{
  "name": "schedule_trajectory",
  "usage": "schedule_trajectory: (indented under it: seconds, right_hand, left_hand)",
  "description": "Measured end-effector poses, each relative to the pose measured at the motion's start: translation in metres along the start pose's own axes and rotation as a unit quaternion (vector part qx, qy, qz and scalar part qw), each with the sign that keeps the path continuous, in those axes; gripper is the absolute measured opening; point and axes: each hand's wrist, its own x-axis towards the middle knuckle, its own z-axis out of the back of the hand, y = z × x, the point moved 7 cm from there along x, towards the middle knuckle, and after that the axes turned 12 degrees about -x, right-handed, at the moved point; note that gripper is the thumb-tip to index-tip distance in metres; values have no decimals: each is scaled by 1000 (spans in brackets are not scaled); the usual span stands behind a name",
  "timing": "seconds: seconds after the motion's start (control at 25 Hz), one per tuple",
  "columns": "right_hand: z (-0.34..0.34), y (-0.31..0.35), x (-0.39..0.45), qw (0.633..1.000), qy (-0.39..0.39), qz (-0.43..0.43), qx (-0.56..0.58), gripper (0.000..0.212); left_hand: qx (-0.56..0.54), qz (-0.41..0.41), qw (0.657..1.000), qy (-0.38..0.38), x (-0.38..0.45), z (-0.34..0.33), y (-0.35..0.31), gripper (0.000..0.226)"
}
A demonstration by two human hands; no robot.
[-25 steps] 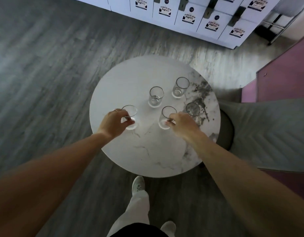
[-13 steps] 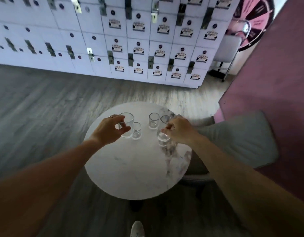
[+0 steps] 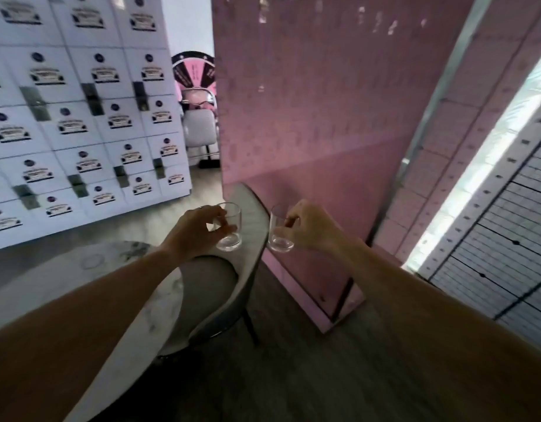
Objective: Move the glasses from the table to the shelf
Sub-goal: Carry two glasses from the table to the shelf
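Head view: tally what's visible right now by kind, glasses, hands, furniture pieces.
Glasses: 2, the left glass in the left hand, the right glass in the right hand
Hands: 2
Furniture: 2, table and grey chair
Total: 6

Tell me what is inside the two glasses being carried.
Both look empty: the left glass and right glass show clear through to their thick bases. Fingers cover part of each wall, so a trace there cannot be ruled out.
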Motion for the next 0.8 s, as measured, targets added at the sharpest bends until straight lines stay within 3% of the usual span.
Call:
schedule_trajectory:
  seconds: [0.04,0.12,0.24,0.44,0.6,0.8]
  right_hand:
    - [27,-43,-37,999,-3,-51,-19,25]
    - [40,-72,-59,997,10,-74,-34,29]
    - [102,-158,-144,983,-45,-168,-54,32]
    - [173,-251,-260,946,-137,-284,-76,27]
    - [218,-322,-335,901,-183,-384,-85,31]
    - [268,-386,-398,846,-232,-464,-123,33]
  left_hand:
    - [-15,-26,999,38,6,-49,-37,23]
    - [-20,-42,996,78,10,-82,-63,17]
    - [-32,-163,975,149,19,-181,-155,18]
    - [-68,-289,922,247,24,-308,-268,32]
    - [-109,-338,882,310,22,-402,-355,42]
    - [-174,-375,834,365,25,-504,-449,24]
